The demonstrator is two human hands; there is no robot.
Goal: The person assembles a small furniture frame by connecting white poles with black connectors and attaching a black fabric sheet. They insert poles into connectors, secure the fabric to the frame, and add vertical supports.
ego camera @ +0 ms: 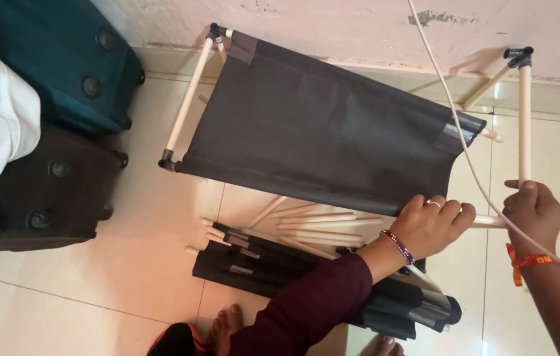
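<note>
Left hand [433, 224], in a dark maroon sleeve with a beaded bracelet and a ring, curled in a closed grip over the near right corner of the dark fabric shelf panel [319, 125], fingers wrapped around the panel's edge and the white rod under it. Right hand [531, 212], with an orange thread at the wrist, just right of the panel's corner, closed in a grip around the white upright tube [524, 122], thumb pressed against it. Upright tube rising from that corner to a black connector [518, 56] near the wall. Panel stretched between white rods, tilted above the tiled floor [95, 290], far edge close to the wall. White cord [464, 151] crossing over the panel's right end and past the right hand. Loose white rods [313, 224] on the floor under the panel's near edge; folded dark panels [266, 264] just nearer than those. Teal suitcase [49, 59] and dark brown suitcase [49, 191] well left of the panel. Bare toes [227, 326] at the lower edge of view, below the folded panels
</note>
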